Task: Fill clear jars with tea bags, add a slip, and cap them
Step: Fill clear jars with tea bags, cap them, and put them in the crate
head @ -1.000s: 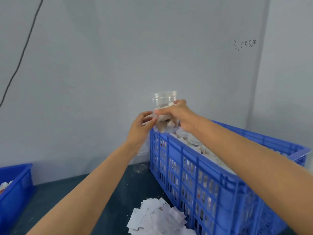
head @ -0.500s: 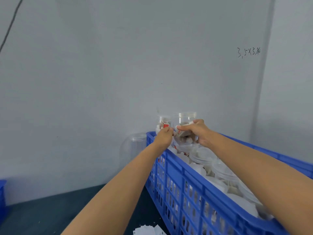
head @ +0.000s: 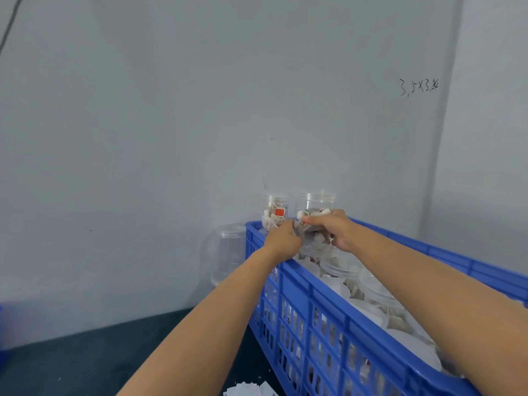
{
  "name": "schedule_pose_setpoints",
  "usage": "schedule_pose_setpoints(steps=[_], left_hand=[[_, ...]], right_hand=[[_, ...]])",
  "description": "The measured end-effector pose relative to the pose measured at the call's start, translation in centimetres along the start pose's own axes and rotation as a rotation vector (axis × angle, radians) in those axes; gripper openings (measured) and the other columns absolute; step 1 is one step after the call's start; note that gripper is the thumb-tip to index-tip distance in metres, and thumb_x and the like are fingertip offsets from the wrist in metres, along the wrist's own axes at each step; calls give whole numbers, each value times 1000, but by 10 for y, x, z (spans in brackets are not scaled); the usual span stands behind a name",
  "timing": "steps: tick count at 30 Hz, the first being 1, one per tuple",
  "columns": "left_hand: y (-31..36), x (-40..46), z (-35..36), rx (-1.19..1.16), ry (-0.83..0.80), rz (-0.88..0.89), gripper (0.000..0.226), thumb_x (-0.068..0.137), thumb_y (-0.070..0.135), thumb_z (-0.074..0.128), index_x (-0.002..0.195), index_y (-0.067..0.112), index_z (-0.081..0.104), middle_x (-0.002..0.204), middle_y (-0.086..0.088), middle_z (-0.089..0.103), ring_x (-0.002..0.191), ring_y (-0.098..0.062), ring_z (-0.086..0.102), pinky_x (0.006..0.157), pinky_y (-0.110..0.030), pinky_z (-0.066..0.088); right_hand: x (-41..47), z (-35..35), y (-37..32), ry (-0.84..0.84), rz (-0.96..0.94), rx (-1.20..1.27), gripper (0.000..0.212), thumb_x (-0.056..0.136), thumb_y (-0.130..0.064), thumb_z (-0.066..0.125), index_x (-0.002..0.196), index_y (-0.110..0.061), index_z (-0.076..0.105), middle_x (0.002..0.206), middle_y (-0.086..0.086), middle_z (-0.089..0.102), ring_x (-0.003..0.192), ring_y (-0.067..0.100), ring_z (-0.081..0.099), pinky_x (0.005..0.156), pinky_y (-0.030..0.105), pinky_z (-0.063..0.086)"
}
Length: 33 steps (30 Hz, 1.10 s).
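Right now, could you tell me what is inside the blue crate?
The blue crate holds capped clear jars of tea bags, lids up, with loose tea bags on top. Both forearms cover parts; lower layers show only through the slots.

Your view faces a plain pale grey wall (head: pixel 177 132), evenly lit and matte. At upper right it bears handwritten dark figures (head: pixel 418 87), beside a vertical corner edge (head: pixel 440 132) where a second wall panel (head: pixel 491 138) begins. A thin dark cable (head: pixel 8 27) crosses the upper left corner. Below the wall you see a dark blue-green surface (head: pixel 85 358), which meets the wall in a straight line.
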<state>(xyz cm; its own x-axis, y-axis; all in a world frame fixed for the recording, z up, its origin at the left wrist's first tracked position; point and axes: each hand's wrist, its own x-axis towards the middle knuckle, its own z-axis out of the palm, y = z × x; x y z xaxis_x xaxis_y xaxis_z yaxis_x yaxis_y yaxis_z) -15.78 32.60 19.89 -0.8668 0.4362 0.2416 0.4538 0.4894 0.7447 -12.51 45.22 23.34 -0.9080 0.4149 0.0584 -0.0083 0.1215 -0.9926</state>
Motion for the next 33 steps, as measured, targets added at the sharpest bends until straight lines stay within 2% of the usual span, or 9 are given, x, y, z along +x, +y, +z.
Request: schedule_pose_setpoints(steps=[4,7,10,14,16,18,23,30,33], left_hand=[[6,-17,-20,-84,-17,27,46,94,12,47,140,15,42,132,-5,50,112,-19,49,91,-31,41],[9,-37,-49,-103,57,66,43,95,9,49,138,11,45,135,-6,50,116,-20,51,89,-27,44],[4,-55,-77,-182,160,51,35,95,3,48,129,7,51,127,-10,55,103,-16,50,72,-20,42],[-29,-73,-102,-268,296,-83,31,95,3,48,126,3,55,129,-14,55,107,-19,50,84,-27,37],[-51,-81,-110,-266,316,-173,31,95,4,49,126,3,54,130,-15,54,117,-25,50,90,-29,38],[-75,-85,-114,-276,337,-241,30,95,3,49,125,0,54,131,-17,54,125,-29,47,97,-33,39],[-124,-81,-114,-340,385,-334,30,95,4,49,125,3,53,131,-16,53,124,-29,47,99,-36,39],[-175,-40,-94,-411,365,-336,47,92,1,53,137,7,42,138,-13,48,113,-21,47,91,-29,35],[-192,-15,-80,-406,314,-320,61,89,1,58,144,11,33,146,-11,40,127,-25,44,95,-30,36]], right_hand=[[-20,9,-15,306,-137,-161,77,81,-8,71,141,-9,23,137,16,37,121,34,47,93,38,46],[-49,20,-29,319,-282,-88,56,86,2,52,136,-11,31,136,13,37,113,29,50,78,32,43],[-77,42,-40,187,-297,33,48,89,1,47,133,-13,37,113,4,51,79,11,51,60,22,39],[-103,90,-43,26,-219,130,37,89,3,45,124,-7,49,92,3,48,66,10,42,55,21,35],[-109,114,-36,-44,-148,141,20,86,9,42,95,1,58,77,6,42,60,14,33,52,22,26],[-109,133,-26,-106,-70,104,29,89,8,39,66,-11,43,66,3,34,56,14,29,50,22,25],[-92,163,10,-89,128,197,32,93,1,38,66,-14,36,50,-2,34,50,11,26,39,17,27],[-39,192,53,-39,217,129,15,94,-2,39,102,-3,51,79,4,42,67,15,39,72,29,38],[-17,202,71,-45,198,107,46,94,-2,40,140,-4,38,129,11,48,112,26,48,95,37,38]])
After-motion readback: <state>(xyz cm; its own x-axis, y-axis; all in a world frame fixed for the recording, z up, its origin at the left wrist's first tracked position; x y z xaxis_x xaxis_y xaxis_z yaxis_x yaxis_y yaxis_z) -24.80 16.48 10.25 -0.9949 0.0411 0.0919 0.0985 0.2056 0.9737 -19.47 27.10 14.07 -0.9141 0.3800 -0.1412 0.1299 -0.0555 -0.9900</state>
